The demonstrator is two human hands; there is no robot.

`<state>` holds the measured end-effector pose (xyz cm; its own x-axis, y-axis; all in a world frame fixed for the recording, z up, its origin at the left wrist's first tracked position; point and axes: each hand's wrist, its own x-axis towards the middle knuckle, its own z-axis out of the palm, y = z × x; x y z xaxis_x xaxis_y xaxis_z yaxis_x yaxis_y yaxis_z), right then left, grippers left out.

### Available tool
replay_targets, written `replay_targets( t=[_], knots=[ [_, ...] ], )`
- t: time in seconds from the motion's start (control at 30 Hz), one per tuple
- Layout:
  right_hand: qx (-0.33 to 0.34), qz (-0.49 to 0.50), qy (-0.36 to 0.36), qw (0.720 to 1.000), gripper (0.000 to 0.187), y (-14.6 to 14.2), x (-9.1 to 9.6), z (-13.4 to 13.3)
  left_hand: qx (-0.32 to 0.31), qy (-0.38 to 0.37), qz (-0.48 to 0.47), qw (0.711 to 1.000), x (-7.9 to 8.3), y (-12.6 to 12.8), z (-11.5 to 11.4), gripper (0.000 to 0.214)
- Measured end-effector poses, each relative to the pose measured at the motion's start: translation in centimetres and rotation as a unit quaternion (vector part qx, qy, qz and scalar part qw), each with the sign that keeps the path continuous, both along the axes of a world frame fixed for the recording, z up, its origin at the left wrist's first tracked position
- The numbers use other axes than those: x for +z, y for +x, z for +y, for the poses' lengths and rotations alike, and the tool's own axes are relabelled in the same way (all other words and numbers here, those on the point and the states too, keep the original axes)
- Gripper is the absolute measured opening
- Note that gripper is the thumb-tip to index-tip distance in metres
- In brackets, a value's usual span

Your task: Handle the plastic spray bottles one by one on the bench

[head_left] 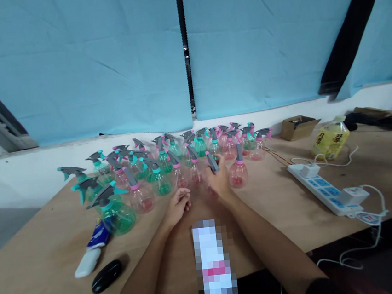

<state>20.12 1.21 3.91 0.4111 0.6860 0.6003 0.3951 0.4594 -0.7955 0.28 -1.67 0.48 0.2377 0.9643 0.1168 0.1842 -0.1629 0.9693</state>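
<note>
Rows of spray bottles, some pink and some green with grey trigger heads, stand on the wooden table. My right hand is wrapped round the neck of a pink spray bottle, whose body is mostly hidden behind it. Just right of that hand stands another pink spray bottle. My left hand rests near the table with its fingers loosely curled, apart from the bottles; whether anything is inside them is hidden. The closest green spray bottle is at the front left of the group.
A pixelated phone-shaped object lies between my forearms. At right are a white power strip with plugs and cables, a yellow-labelled drink bottle and a cardboard box. A blue-and-white tube and a black case lie front left.
</note>
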Motion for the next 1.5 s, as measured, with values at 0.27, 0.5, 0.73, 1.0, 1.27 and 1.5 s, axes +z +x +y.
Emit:
replay_targets(
  t=[0.27,0.5,0.73,1.0,1.27,1.5],
  knots=[
    [-0.082,-0.134,0.092,0.983,0.053,0.7,-2.3,1.0,-0.005,-0.003,-0.003,1.0,0.1,0.1,-0.1,0.032],
    [-0.11,-0.17,0.094,0.975,0.052,0.7,-2.7,1.7,-0.013,0.002,0.001,1.0,0.1,0.1,-0.1,0.031],
    [-0.091,-0.12,0.074,0.986,0.055,1.3,-4.3,3.4,-0.032,0.018,0.0,0.999,-0.8,-0.1,0.4,0.032],
    [-0.029,-0.111,0.038,0.993,0.067,1.4,-4.6,3.4,-0.032,0.024,0.013,0.999,-1.0,-0.2,0.5,0.033],
    [-0.056,-0.12,0.13,0.983,0.056,0.9,-1.8,1.0,-0.036,0.028,0.019,0.999,-0.9,-0.3,0.4,0.034],
    [-0.144,-0.241,0.204,0.938,0.044,4.1,1.1,-0.8,-0.039,0.034,0.037,0.998,-0.7,-0.1,0.1,0.033]
  ],
)
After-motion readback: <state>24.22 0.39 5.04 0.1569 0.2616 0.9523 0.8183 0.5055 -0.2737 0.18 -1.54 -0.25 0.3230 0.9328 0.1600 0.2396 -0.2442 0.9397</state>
